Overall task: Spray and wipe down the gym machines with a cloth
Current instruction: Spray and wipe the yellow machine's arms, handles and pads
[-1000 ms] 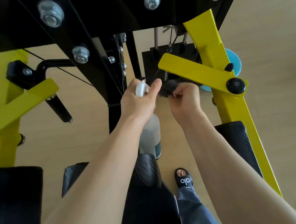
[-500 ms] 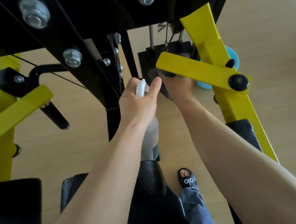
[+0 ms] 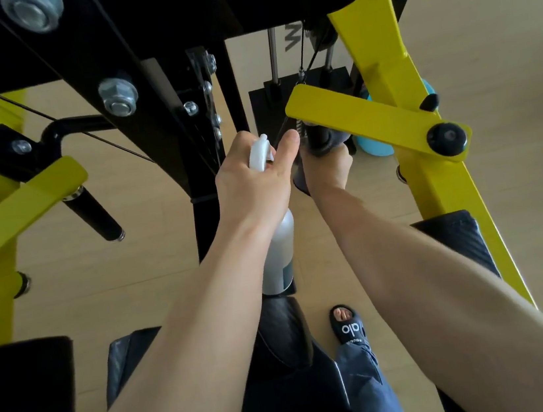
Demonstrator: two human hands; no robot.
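We wipe the black handle grip (image 3: 318, 137) under the yellow steel lever arm (image 3: 369, 120).
Our right hand (image 3: 327, 170) clamps a dark grey cloth (image 3: 334, 140) around it; our outstretched left hand (image 3: 253, 184) grasps the white plastic spray bottle (image 3: 277, 246) upright.

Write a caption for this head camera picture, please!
Left hand holds a spray bottle while right hand wipes the handle with a cloth.

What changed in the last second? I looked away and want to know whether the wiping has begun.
The right hand moved up and forward from just below the yellow arm, and now wraps the grey cloth around the black handle under it. The left hand kept the spray bottle gripped, nozzle towards that handle.
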